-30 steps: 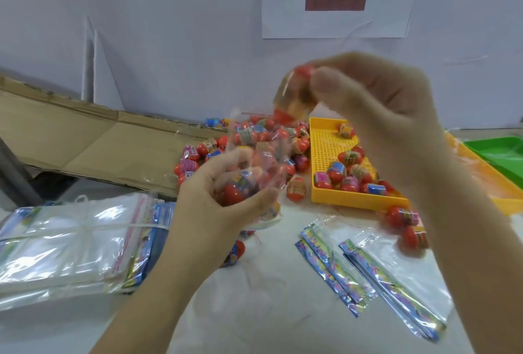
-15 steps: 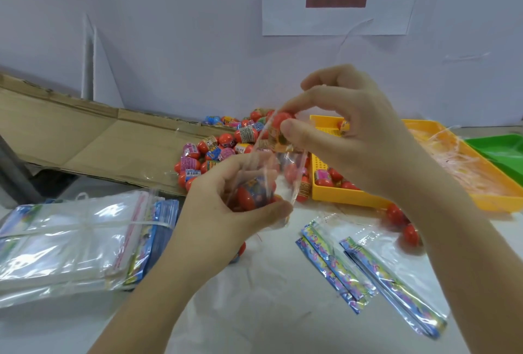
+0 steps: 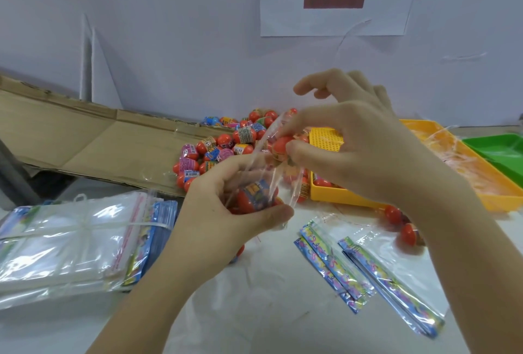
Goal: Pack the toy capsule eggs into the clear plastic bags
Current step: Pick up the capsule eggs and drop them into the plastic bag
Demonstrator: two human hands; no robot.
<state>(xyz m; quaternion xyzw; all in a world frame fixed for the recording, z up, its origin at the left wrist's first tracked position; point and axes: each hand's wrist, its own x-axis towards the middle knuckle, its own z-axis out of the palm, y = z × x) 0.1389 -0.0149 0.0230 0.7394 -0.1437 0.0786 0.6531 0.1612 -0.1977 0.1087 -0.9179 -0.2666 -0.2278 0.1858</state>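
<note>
My left hand [image 3: 223,212] grips a clear plastic bag [image 3: 271,172] that has a red capsule egg [image 3: 252,198] inside, near its bottom. My right hand [image 3: 353,144] pinches another red capsule egg [image 3: 281,145] between thumb and fingers at the bag's open mouth. Behind the hands lies a pile of loose capsule eggs [image 3: 223,147] on the table. More eggs sit in the yellow tray [image 3: 334,192], mostly hidden by my right hand.
A tied bundle of clear bags [image 3: 70,240] lies at the left. Three flat bags with colourful headers [image 3: 368,274] lie at front right, two loose eggs [image 3: 402,223] beside them. Flattened cardboard [image 3: 85,141] runs along the wall. A green tray [image 3: 501,152] stands far right.
My right hand has come down from above with its egg to the bag's mouth. My left hand has kept the bag in about the same place.
</note>
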